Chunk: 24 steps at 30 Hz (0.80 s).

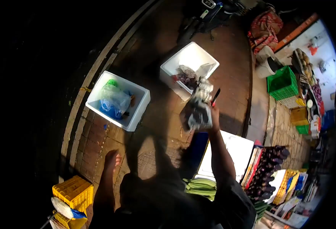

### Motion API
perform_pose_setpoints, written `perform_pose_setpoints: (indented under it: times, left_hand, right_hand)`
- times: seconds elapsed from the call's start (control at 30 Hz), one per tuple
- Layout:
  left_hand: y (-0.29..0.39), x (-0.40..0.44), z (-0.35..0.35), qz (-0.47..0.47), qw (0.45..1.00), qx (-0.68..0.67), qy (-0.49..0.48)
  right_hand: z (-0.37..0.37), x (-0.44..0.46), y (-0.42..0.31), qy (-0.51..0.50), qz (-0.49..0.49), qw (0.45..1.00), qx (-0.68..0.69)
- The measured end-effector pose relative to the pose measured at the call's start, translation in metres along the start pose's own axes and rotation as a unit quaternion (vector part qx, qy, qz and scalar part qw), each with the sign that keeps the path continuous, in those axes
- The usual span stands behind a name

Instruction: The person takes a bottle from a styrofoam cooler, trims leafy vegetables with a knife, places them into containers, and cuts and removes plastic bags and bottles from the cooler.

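My right hand (215, 117) is closed on a bundle of clear and dark plastic (200, 108), with a black and red handled object (215, 98) sticking up beside it. The bundle hangs close to the near corner of a white foam box (169, 68), which holds crumpled plastic and dark scraps. To the left, a second white foam box (139, 110) contains green, clear and blue plastic bags (112, 100). My left hand (113, 158) hangs low over the pavement, touching nothing, its fingers partly apart.
Green gourds (201, 187), a white board (229, 152) and eggplants (265, 171) lie at the right. A yellow crate (74, 191) stands lower left. A green crate (282, 83) is at the right, a parked motorbike (213, 15) at the top. A kerb runs along the left.
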<state>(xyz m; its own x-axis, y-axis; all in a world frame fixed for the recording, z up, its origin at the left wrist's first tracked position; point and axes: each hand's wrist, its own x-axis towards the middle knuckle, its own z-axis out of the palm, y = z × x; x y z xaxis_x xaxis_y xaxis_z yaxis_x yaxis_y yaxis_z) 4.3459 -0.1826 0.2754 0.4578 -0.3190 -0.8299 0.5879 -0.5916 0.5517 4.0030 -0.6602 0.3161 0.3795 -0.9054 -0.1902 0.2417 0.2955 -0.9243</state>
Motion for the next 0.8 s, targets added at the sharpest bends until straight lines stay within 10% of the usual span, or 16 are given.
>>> perform_pose_setpoints:
  times: [0.3,0.47,0.53,0.57,0.6,0.67,0.8]
  left_hand:
    - [-0.134,-0.073,-0.095,-0.115,0.942,-0.058,0.309]
    - [-0.204,-0.111,-0.117,-0.192,0.925,-0.196,0.265]
    - [-0.281,-0.109,-0.149,-0.127,0.914,-0.375,0.09]
    - [-0.237,-0.122,-0.107,-0.172,0.919,-0.212,0.284]
    - [-0.228,-0.124,-0.093,-0.202,0.896,-0.217,0.329]
    - [-0.231,-0.129,-0.086,-0.168,0.911,-0.226,0.302]
    - [-0.337,-0.101,-0.082,0.023,0.915,-0.283,0.285]
  right_hand:
    - [-0.004,0.203,-0.017,0.196,0.003,0.937,-0.29]
    - [-0.035,0.115,0.127,0.011,0.18,0.879,-0.441]
    - [-0.069,0.046,0.191,-0.183,0.034,0.761,-0.621]
    - [-0.087,0.013,0.224,-0.248,-0.065,0.688,-0.679]
    - [-0.056,-0.025,0.199,-0.196,0.09,0.686,-0.694]
    - [-0.063,-0.071,0.202,-0.314,0.145,0.608,-0.715]
    - [-0.141,-0.121,0.241,-0.421,0.142,0.644,-0.623]
